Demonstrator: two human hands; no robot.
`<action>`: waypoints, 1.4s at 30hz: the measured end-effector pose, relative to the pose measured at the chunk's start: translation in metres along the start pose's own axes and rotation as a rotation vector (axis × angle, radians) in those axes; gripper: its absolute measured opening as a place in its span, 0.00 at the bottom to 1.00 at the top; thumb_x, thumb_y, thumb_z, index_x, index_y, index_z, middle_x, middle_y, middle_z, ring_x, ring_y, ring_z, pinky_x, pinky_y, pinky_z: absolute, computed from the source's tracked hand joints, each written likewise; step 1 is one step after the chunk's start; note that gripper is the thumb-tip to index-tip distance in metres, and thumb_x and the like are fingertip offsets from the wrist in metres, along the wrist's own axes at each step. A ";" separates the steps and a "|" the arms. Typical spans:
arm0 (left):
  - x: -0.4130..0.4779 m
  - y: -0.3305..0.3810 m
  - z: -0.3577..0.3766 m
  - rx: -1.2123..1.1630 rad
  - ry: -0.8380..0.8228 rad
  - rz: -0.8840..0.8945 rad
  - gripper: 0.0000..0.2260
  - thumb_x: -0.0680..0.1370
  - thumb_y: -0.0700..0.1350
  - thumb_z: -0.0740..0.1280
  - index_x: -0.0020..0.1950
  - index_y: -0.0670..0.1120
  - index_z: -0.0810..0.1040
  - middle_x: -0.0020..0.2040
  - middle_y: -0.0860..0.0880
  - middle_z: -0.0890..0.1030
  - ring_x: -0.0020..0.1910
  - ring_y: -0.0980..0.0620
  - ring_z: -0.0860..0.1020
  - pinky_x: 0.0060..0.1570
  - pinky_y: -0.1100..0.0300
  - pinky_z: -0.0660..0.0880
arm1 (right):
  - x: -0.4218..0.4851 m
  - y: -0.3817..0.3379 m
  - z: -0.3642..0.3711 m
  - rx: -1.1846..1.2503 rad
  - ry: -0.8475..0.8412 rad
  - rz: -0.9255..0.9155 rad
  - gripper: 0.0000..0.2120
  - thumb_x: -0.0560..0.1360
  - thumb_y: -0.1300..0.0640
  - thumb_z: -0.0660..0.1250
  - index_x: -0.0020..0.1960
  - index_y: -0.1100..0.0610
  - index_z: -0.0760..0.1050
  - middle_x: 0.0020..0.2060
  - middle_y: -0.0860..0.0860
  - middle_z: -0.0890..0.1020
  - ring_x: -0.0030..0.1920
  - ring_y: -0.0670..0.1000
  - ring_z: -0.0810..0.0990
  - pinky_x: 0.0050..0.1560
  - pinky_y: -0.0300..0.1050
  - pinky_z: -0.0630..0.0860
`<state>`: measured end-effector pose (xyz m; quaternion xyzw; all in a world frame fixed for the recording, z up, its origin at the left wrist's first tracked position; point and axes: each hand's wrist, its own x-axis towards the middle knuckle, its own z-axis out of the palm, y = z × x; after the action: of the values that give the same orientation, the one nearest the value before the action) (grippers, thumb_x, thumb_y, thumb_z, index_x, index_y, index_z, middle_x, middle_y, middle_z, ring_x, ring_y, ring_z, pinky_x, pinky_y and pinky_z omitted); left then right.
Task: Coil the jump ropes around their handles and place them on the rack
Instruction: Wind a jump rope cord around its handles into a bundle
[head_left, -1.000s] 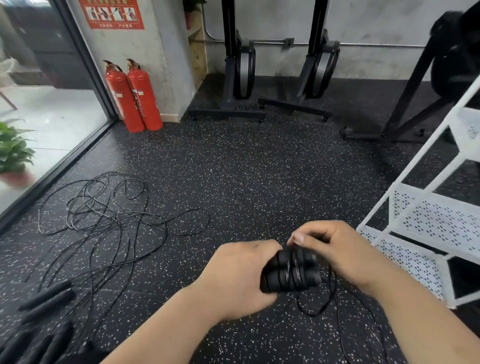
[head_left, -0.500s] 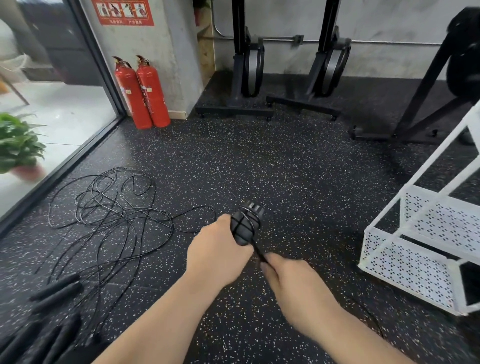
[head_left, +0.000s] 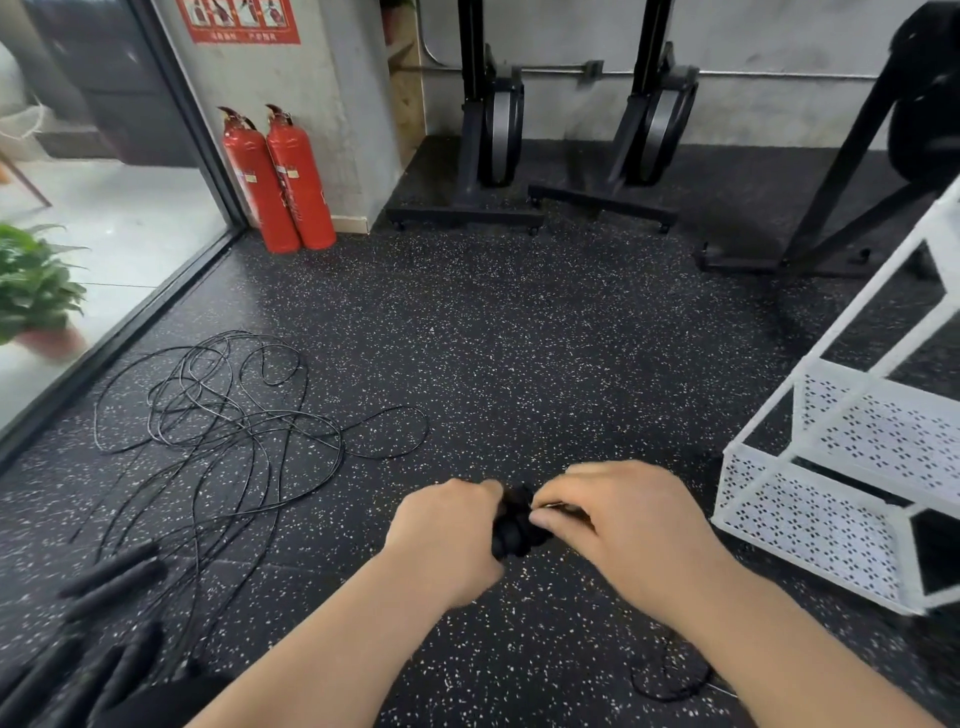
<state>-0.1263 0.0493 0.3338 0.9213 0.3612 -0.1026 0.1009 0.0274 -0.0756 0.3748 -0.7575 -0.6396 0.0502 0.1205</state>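
My left hand (head_left: 447, 535) grips a pair of black jump rope handles (head_left: 511, 530) with black cord wound around them. My right hand (head_left: 618, 525) pinches the cord right beside the handles, fingertips against the bundle. A loose end of that cord (head_left: 670, 680) loops on the floor below my right forearm. A tangle of other black ropes (head_left: 223, 415) lies on the floor at the left, with their black handles (head_left: 114, 577) at the lower left. The white perforated rack (head_left: 831, 499) stands at the right.
Two red fire extinguishers (head_left: 278, 182) stand by the wall pillar. Black gym machine stands (head_left: 483, 130) line the back wall. A glass wall and a potted plant (head_left: 36, 291) are at the left. Speckled rubber floor (head_left: 519, 338) lies between me and the machines.
My right hand has come back up from below the handles and now pinches the cord beside the bundle. The handles have tipped from upright to lying between both hands.
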 end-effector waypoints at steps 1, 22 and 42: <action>-0.001 0.004 0.000 0.013 0.009 0.057 0.17 0.76 0.53 0.72 0.62 0.54 0.73 0.54 0.52 0.81 0.53 0.44 0.82 0.46 0.52 0.75 | 0.001 0.005 -0.003 0.045 -0.004 0.023 0.12 0.81 0.35 0.64 0.58 0.36 0.82 0.47 0.34 0.83 0.48 0.40 0.79 0.51 0.41 0.77; -0.015 0.028 -0.024 -0.248 0.215 0.423 0.36 0.70 0.73 0.74 0.66 0.57 0.59 0.50 0.59 0.77 0.47 0.54 0.78 0.49 0.55 0.75 | 0.002 0.048 -0.032 0.976 -0.154 0.269 0.07 0.78 0.49 0.75 0.46 0.53 0.86 0.44 0.52 0.87 0.45 0.49 0.84 0.54 0.49 0.78; 0.002 0.020 -0.013 -1.133 0.152 -0.012 0.25 0.77 0.50 0.77 0.63 0.63 0.64 0.55 0.62 0.85 0.54 0.64 0.83 0.60 0.54 0.79 | 0.015 0.036 0.033 0.505 -0.003 0.371 0.15 0.87 0.47 0.61 0.42 0.45 0.77 0.31 0.48 0.81 0.29 0.44 0.75 0.32 0.43 0.68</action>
<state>-0.1100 0.0399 0.3480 0.7259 0.3712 0.1733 0.5524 0.0568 -0.0624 0.3356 -0.8073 -0.4581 0.2297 0.2927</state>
